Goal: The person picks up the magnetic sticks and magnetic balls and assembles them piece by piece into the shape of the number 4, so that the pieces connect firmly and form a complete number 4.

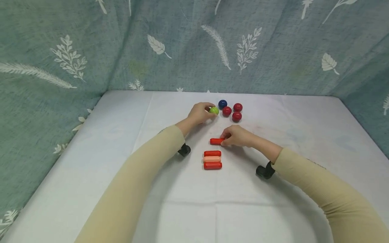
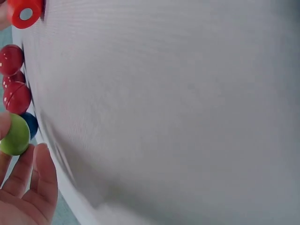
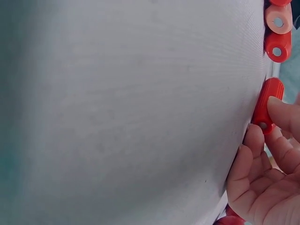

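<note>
My left hand (image 1: 200, 113) pinches a lime green ball (image 1: 214, 110) between thumb and fingers, near the back of the table. Just right of it are a dark blue ball (image 1: 223, 104) and several red balls (image 1: 226, 111) in a cluster. Closer to me, my right hand (image 1: 238, 136) grips the right end of a red ridged cylinder (image 1: 215, 141); in the right wrist view the thumb lies along the cylinder (image 3: 269, 101). In front of that lie a red cylinder (image 1: 212, 153), a pink one (image 1: 212, 159) and another red one (image 1: 212, 165), side by side in a stack.
A white cloth (image 1: 188, 219) with fold creases covers the table. Behind it and along the sides hangs a green-grey curtain (image 1: 182, 50) with white leaf prints. A black wrist camera (image 1: 184, 150) sits under the left forearm, another (image 1: 265, 171) under the right.
</note>
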Available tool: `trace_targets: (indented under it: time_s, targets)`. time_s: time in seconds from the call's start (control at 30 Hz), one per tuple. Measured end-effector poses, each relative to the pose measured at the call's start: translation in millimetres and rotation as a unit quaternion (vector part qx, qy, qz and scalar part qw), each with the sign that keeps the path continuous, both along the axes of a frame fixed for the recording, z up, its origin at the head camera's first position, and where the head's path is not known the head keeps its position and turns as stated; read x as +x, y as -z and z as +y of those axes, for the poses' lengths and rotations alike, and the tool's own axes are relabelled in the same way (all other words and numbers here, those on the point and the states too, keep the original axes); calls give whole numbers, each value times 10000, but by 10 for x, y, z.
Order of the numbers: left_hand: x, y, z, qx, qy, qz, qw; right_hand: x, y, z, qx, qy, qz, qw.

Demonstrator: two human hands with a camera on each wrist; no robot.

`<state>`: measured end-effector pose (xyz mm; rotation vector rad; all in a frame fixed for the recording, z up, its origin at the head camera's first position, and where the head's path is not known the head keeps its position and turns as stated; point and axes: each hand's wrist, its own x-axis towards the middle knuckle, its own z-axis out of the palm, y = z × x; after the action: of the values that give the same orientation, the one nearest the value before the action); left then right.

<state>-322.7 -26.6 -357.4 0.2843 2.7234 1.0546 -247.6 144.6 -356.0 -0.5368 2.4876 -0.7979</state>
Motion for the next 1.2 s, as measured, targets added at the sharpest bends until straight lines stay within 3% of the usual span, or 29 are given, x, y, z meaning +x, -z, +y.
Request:
trace_targets:
  time_s: [0.3, 0.6, 1.2]
  targets:
    - [108, -101, -159, -63, 303, 157, 9994, -3, 3, -3, 35, -39, 24, 10000]
    - [298, -139, -331, -59, 584, 231, 9980, 24, -23, -9, -9, -1, -33, 10000]
    - [632, -5, -515, 80, 783, -120, 9968, 8, 10, -18, 17, 61, -18, 10000]
